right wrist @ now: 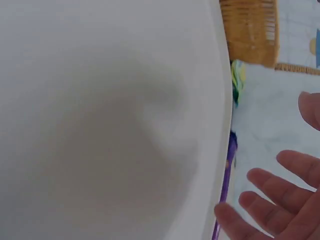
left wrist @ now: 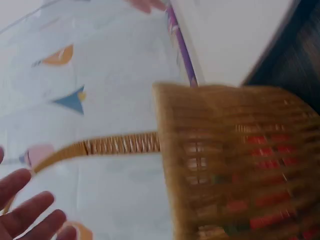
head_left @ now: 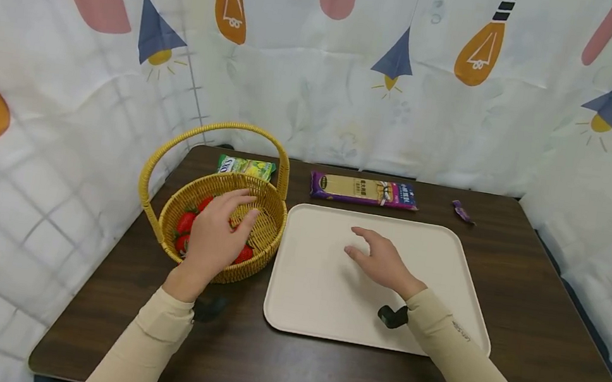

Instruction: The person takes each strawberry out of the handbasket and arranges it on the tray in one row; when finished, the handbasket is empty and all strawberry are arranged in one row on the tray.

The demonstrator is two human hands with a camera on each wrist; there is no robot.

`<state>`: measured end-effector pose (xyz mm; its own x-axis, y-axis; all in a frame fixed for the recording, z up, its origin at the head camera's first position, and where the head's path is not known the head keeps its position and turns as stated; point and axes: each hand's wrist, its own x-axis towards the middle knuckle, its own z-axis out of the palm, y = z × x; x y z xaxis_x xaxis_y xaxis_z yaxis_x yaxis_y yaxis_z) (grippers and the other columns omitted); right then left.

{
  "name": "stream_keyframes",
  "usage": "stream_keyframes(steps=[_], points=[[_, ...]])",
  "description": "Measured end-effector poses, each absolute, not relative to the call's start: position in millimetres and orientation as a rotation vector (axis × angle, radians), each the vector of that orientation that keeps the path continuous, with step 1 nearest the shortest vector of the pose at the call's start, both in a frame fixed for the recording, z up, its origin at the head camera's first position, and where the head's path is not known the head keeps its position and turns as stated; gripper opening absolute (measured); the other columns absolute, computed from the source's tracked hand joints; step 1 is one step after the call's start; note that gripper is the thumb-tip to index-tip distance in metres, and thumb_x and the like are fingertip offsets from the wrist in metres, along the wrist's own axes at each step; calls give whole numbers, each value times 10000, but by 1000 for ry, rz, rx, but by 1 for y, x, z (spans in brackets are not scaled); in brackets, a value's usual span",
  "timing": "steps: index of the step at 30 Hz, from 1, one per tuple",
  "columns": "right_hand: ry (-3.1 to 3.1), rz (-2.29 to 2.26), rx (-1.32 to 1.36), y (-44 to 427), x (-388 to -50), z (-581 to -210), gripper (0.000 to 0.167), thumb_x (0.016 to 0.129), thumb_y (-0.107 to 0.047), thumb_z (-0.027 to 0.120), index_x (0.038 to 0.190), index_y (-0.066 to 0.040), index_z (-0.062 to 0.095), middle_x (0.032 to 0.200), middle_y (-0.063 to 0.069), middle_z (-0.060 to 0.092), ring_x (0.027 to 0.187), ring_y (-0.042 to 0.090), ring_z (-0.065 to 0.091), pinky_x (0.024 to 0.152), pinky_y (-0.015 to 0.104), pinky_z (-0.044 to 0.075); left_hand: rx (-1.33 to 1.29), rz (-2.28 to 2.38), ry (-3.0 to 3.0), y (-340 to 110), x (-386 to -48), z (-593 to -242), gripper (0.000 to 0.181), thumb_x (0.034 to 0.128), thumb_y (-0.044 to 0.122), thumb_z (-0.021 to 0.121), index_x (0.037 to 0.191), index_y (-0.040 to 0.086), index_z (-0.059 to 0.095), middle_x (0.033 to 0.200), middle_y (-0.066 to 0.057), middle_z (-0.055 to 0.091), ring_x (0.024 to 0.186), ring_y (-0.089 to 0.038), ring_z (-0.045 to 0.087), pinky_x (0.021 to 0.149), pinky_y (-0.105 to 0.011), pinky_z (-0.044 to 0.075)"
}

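Observation:
A yellow woven basket (head_left: 260,260) with a tall handle stands at the left of the table. Red strawberries (head_left: 185,223) with green leaves lie inside it, partly covered by my left hand (head_left: 217,231). That hand hovers over the basket with its fingers loosely spread, and the left wrist view shows nothing in it. My right hand (head_left: 380,261) is held above a cream rectangular tray (head_left: 327,302). Its fingers (right wrist: 272,187) are spread and hold nothing; a soft shadow falls on the tray below.
Behind the tray lies a long purple and yellow food packet (head_left: 363,190). A green packet (head_left: 246,167) sits behind the basket. One small purple wrapped candy (head_left: 463,211) is at the back right. Printed white curtains (head_left: 304,108) enclose the dark wooden table (head_left: 539,347).

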<state>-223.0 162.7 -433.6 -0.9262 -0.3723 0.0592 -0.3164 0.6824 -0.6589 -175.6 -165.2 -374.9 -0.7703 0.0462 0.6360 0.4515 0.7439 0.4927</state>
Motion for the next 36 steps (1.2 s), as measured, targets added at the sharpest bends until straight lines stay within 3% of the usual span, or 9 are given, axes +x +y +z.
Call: stream_keyframes(steps=[3,8,12,18,23,28,32,36], points=[[2742,-1209,-609,147,-222,-435,515,976,-313,596,1404,-37,512,1410,141,530,1269,371,498,987,468,451,-267,-968,-2096,-186,-169,-378,211,940,153,627,1074,21,722,1183,-135,680,1024,-300,636,866,-388,480],[2659,-1350,-655,120,-221,-431,431,980,-260,596,1358,-57,561,1345,120,588,1186,332,568,939,443,489,-76,-1116,-1753,-212,-158,-382,188,923,47,583,1021,-59,703,1018,-131,716,884,-120,649,786,-175,460],[2627,-1439,-676,97,-216,-427,376,981,-257,593,1326,-109,597,1297,62,624,1123,238,607,927,406,496,28,-1281,-1520,-218,-141,-376,198,898,-37,544,1055,-151,583,944,-103,644,860,-122,617,794,-201,474],[2606,-1603,-726,70,-214,-422,281,978,-218,601,1245,-150,655,1200,-13,670,1031,133,632,871,345,516,212,-1323,-1534,-237,-147,-389,310,883,7,586,1169,-46,480,1060,-16,509,978,-118,493,841,-250,398],[2588,-1709,-773,55,-215,-416,238,975,-174,602,1189,-107,683,1142,-1,693,972,139,651,812,317,526,404,-1463,-1807,-253,-165,-406,441,900,143,651,1287,45,461,1215,6,471,1136,-146,444,931,-285,348],[2491,-1767,-809,44,-218,-413,215,979,-178,598,1164,-116,690,1119,41,703,885,194,668,746,338,548,455,-1658,-1928,-257,-180,-412,389,935,223,635,1266,54,518,1269,-26,474,1270,-208,396,1038,-350,284],[2332,-1903,-790,34,-228,-413,221,981,-156,593,1165,-70,678,1127,82,687,944,250,659,784,436,553,489,-1730,-1827,-261,-190,-415,242,943,195,630,1138,52,623,1143,29,575,1180,-165,475,1006,-311,328],[2214,-1981,-770,23,-238,-412,252,974,-130,599,1187,-5,651,1138,100,674,985,268,644,809,440,548,495,-1736,-1705,-268,-199,-420,211,935,175,636,1030,1,706,974,48,693,960,-127,579,850,-268,410]])
